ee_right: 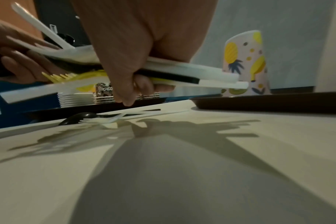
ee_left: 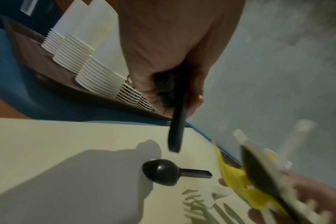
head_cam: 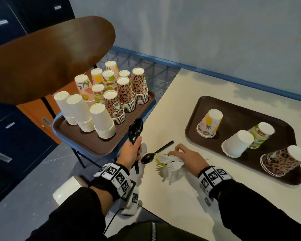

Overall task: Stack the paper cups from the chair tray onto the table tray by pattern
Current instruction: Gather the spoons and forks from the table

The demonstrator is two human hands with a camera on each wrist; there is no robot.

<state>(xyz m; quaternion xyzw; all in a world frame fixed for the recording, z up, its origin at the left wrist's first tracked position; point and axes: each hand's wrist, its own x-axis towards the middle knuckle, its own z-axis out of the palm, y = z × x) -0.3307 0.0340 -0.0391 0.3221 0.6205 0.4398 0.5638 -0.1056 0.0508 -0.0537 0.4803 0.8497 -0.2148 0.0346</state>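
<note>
Several upside-down cup stacks stand on the brown chair tray (head_cam: 87,141): plain white stacks (head_cam: 101,117), leopard-print stacks (head_cam: 125,91) and fruit-print stacks (head_cam: 97,79). The table tray (head_cam: 240,108) carries a pineapple cup (head_cam: 209,123), a white cup (head_cam: 236,143), a green fruit cup (head_cam: 261,134) and a leopard cup (head_cam: 280,160). My left hand (head_cam: 131,150) grips black spoons (head_cam: 135,130) upright between chair and table. Just above the table, my right hand (head_cam: 186,157) grips a bundle of white, yellow and black cutlery (ee_right: 192,72). One black spoon (ee_left: 163,172) lies on the table.
A white fork (ee_right: 105,119) lies on the table beside the black spoon. The brown chair back (head_cam: 50,56) overhangs the chair tray. Dark cabinets (head_cam: 7,23) stand at the left, a blue wire rack (head_cam: 146,66) behind the chair. The cream table (head_cam: 181,197) runs under both hands.
</note>
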